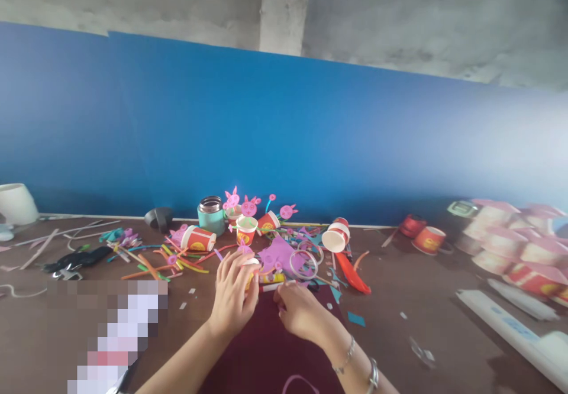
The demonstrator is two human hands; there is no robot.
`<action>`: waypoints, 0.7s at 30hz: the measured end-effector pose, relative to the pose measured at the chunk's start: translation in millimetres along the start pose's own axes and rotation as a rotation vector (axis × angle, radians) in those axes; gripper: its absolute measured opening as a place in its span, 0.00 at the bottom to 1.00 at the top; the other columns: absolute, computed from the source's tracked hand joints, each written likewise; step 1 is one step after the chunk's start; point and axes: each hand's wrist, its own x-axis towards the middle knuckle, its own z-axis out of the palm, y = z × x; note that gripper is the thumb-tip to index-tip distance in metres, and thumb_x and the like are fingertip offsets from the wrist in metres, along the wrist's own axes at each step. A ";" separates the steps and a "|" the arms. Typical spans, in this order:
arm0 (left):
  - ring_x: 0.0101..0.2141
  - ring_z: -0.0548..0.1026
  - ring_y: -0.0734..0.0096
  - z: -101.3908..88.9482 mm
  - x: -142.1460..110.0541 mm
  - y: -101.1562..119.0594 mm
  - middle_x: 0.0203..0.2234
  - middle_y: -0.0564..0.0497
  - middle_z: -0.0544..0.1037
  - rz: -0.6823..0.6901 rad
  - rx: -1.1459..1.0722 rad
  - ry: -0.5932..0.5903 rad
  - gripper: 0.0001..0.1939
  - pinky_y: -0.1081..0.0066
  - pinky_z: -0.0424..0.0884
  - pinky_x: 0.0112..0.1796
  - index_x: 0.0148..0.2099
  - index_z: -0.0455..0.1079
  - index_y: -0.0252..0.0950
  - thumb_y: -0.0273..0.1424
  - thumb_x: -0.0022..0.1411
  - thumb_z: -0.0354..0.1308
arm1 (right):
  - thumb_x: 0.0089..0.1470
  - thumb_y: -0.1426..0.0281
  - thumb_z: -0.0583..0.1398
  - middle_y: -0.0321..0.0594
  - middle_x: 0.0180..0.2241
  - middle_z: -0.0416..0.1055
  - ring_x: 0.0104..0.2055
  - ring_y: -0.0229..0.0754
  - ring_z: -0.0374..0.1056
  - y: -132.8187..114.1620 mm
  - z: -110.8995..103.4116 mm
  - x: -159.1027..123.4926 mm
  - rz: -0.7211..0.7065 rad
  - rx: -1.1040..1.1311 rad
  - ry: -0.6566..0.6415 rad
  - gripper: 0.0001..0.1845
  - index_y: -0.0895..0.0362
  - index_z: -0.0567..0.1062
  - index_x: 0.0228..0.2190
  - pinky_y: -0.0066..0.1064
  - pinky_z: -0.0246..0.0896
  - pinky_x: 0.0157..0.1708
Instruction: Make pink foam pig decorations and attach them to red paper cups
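My left hand (233,296) is curled over a small paper cup (251,270) with a yellow and white side, fingers wrapped on top of it. My right hand (302,311) rests just right of it on a dark maroon sheet (266,352), fingers pinched together near a glue stick (273,278); what they pinch is too small to see. A purple paper piece (277,255) and clear tape rings (304,264) lie just beyond the hands.
Red paper cups (198,238), pink pig cut-outs (248,206), a teal jar (211,213), coloured paper strips (177,261) and red scissors (352,273) litter the brown table. Stacked pink-lidded cups (515,243) stand at right. A blue wall (284,128) is behind.
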 end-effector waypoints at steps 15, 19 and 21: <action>0.36 0.74 0.63 50.3 -6.3 48.2 0.39 0.42 0.73 -0.563 -0.705 -0.166 0.25 0.64 0.72 0.34 0.56 0.55 0.33 0.28 0.56 0.53 | 0.41 0.72 0.60 0.32 0.24 0.66 0.24 0.34 0.63 22.7 -19.3 18.7 -0.013 1.067 0.346 0.08 0.57 0.69 0.29 0.25 0.57 0.25; 0.22 0.69 0.74 69.6 2.8 51.9 0.23 0.55 0.70 -0.771 -0.945 -0.195 0.17 0.75 0.65 0.22 0.47 0.63 0.32 0.32 0.55 0.54 | 0.47 0.69 0.57 0.35 0.26 0.70 0.26 0.36 0.65 34.9 -19.9 19.8 0.009 0.863 0.337 0.06 0.58 0.71 0.30 0.26 0.59 0.27; 0.18 0.65 0.77 75.4 2.2 51.7 0.19 0.57 0.67 -0.805 -0.980 -0.176 0.13 0.77 0.61 0.19 0.43 0.66 0.32 0.34 0.56 0.54 | 0.52 0.70 0.53 0.38 0.30 0.72 0.31 0.38 0.68 46.3 -16.7 21.7 0.081 0.631 0.420 0.08 0.58 0.72 0.31 0.28 0.62 0.32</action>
